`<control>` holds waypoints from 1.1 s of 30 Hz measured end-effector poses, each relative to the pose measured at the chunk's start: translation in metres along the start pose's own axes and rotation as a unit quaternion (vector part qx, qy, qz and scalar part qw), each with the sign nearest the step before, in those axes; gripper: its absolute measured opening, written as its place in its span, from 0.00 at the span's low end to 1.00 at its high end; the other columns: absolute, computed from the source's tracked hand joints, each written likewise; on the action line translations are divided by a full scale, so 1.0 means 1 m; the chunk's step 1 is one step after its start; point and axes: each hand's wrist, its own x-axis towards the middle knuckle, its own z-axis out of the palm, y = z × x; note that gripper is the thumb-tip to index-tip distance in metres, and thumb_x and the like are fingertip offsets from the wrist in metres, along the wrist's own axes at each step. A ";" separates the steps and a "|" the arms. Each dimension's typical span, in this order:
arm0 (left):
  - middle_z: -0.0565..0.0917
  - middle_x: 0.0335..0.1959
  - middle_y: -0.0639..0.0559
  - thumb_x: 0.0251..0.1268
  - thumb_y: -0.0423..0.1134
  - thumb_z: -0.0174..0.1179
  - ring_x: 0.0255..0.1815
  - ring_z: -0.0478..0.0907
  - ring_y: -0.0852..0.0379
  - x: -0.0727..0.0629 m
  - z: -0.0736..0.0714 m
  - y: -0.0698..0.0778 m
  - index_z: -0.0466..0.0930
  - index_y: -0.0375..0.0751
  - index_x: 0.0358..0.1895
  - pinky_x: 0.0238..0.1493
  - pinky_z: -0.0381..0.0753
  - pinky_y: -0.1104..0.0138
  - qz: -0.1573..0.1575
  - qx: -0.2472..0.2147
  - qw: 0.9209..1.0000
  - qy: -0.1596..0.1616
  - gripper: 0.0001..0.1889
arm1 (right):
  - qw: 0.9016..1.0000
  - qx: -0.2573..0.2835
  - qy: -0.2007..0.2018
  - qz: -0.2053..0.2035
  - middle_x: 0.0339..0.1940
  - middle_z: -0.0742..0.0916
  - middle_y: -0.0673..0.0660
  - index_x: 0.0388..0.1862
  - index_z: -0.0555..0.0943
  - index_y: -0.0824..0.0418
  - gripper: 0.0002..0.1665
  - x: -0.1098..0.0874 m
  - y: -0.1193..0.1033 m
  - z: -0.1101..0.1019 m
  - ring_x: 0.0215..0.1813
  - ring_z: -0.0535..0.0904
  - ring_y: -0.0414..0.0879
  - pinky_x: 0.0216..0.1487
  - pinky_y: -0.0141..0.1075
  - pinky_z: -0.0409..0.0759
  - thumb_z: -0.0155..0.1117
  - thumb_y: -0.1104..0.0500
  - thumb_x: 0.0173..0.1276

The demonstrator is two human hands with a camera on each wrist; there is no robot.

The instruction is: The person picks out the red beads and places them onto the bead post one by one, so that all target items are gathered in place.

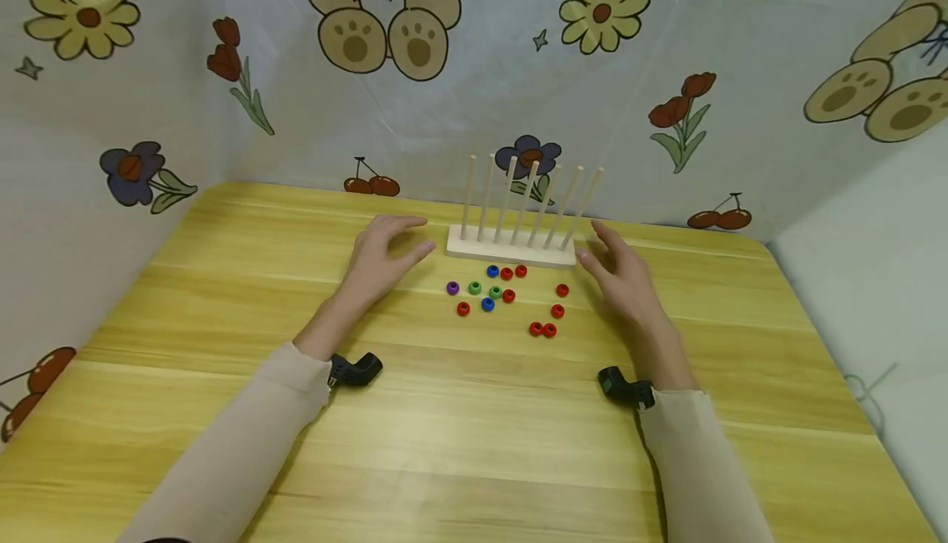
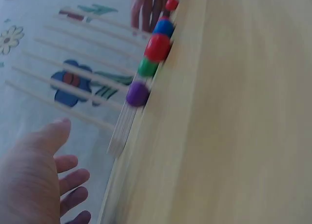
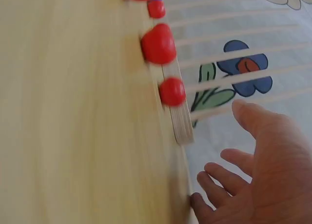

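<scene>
A pale wooden rack [image 1: 511, 248] with several upright pegs stands near the table's back edge, its pegs bare. My left hand [image 1: 381, 255] is just left of the rack, fingers relaxed and apart from it. On the other side, close to the rack's right end, is my right hand [image 1: 622, 280], holding nothing; whether it touches the base I cannot tell. In front of the rack lie several loose beads: a purple bead [image 2: 138, 93], green beads [image 1: 475, 288], blue beads [image 1: 488, 304] and several red beads [image 3: 172, 91].
The wooden table [image 1: 444, 444] reaches back to a white patterned cloth [image 1: 489, 107] hanging behind it. Dark wrist cameras [image 1: 355, 370] are strapped at both sleeve cuffs. A pale wall [image 1: 874, 280] is at the right.
</scene>
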 end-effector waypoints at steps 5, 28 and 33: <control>0.89 0.46 0.48 0.64 0.45 0.76 0.52 0.78 0.49 -0.003 0.016 0.011 0.90 0.41 0.51 0.56 0.77 0.55 0.048 -0.034 0.998 0.019 0.16 | 0.997 0.072 0.014 -0.007 0.82 0.70 0.64 0.85 0.62 0.58 0.39 0.013 -0.005 0.022 0.82 0.65 0.63 0.82 0.57 0.60 0.61 0.48 0.81; 0.82 0.33 0.54 0.60 0.35 0.78 0.25 0.69 0.61 -0.043 0.040 0.035 0.92 0.42 0.45 0.29 0.70 0.70 0.121 -0.042 0.984 -0.123 0.11 | 0.996 0.080 -0.016 -0.023 0.79 0.73 0.64 0.78 0.70 0.64 0.39 0.026 -0.005 0.037 0.81 0.67 0.59 0.80 0.53 0.65 0.67 0.67 0.69; 0.82 0.33 0.55 0.62 0.36 0.77 0.24 0.69 0.62 -0.042 0.040 0.034 0.92 0.44 0.43 0.29 0.69 0.70 0.106 -0.037 0.986 -0.120 0.08 | 0.997 0.067 -0.025 -0.023 0.78 0.75 0.64 0.76 0.72 0.64 0.36 0.025 -0.005 0.039 0.79 0.70 0.59 0.78 0.53 0.68 0.68 0.65 0.70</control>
